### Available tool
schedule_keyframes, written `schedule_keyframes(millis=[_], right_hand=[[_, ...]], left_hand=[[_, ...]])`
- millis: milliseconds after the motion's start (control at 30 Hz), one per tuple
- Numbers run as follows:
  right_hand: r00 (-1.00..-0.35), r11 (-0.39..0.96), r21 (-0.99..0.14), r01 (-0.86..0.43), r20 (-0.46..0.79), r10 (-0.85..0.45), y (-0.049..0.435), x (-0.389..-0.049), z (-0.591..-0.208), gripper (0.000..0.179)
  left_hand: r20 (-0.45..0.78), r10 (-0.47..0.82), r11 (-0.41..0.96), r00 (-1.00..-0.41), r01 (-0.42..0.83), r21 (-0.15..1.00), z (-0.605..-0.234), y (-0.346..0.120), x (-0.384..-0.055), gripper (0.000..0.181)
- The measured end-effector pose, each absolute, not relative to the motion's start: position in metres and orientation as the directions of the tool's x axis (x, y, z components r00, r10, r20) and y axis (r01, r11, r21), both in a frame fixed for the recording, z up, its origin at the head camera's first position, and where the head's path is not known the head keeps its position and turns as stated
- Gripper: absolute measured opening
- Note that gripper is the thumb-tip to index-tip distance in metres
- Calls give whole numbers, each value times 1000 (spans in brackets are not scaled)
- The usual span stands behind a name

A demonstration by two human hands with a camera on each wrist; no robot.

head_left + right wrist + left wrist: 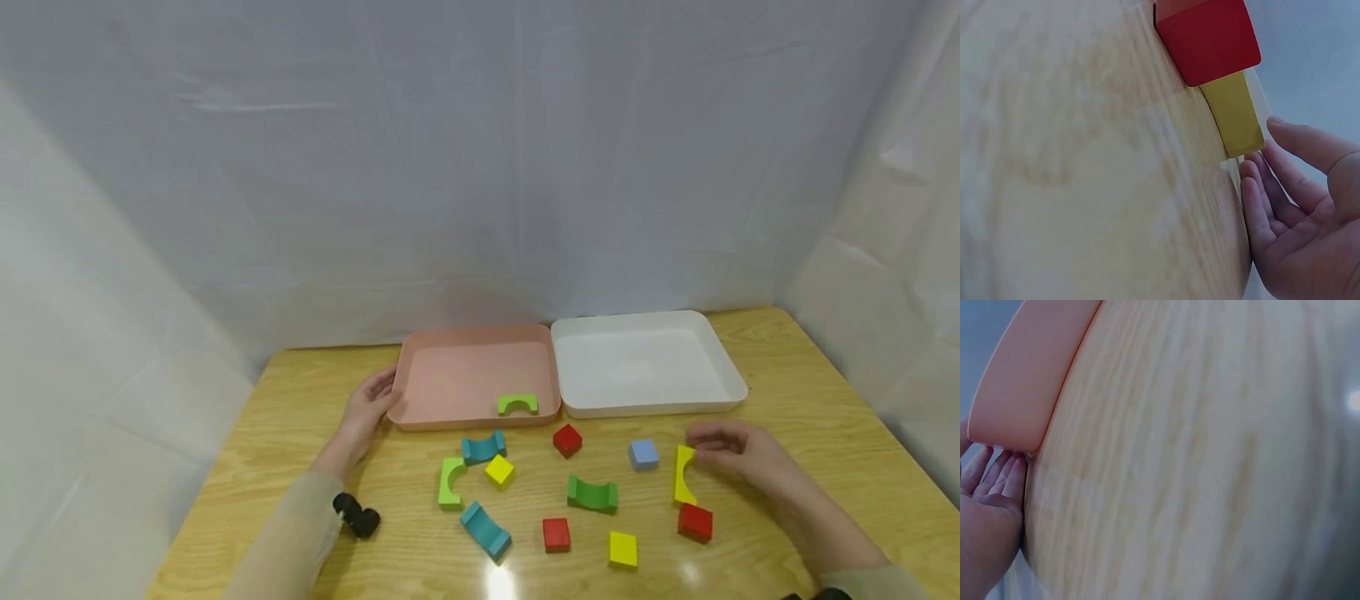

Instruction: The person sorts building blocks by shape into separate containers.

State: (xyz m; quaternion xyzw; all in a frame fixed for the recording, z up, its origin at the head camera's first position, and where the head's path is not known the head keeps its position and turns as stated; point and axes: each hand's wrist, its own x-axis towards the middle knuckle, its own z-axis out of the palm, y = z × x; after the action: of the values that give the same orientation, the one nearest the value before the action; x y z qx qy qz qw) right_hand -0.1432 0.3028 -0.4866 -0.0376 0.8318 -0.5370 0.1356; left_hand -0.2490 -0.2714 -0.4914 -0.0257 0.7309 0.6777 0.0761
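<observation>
My left hand [366, 412] rests against the left end of the pink tray [450, 367], fingers stretched along its outer wall and thumb near the rim. In the left wrist view its fingertips meet the tray's corner. A light green arch block [528, 402] stands inside that tray, by the front wall. At the right, my right hand [742, 454] is beside a yellow arch block [680, 477], thumb and fingers apart around its far end. The right wrist view shows the fingertips close to the yellow block [1236, 119], with a red block [1210, 40] nearer the camera.
A white tray [645, 367] adjoins the pink one. Across the wooden table [420, 575] lie red blocks [557, 535], yellow blocks [622, 549], a light blue block [643, 455], teal arches [486, 531], a green arch [592, 497] and a light green arch [446, 487].
</observation>
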Motion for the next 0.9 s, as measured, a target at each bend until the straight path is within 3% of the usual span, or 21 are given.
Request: schedule_keyframes(millis=[367,900], right_hand=[[-951,415,-904,106,-214,-223,303,-143,-489,42],[-959,519,-855,-4,-144,-244,299,-145,-491,34]], left_hand=[[-149,71,82,-986,-143,986,-492,-272,-248,60],[-142,63,81,-988,-136,987,-492,-271,-248,60]])
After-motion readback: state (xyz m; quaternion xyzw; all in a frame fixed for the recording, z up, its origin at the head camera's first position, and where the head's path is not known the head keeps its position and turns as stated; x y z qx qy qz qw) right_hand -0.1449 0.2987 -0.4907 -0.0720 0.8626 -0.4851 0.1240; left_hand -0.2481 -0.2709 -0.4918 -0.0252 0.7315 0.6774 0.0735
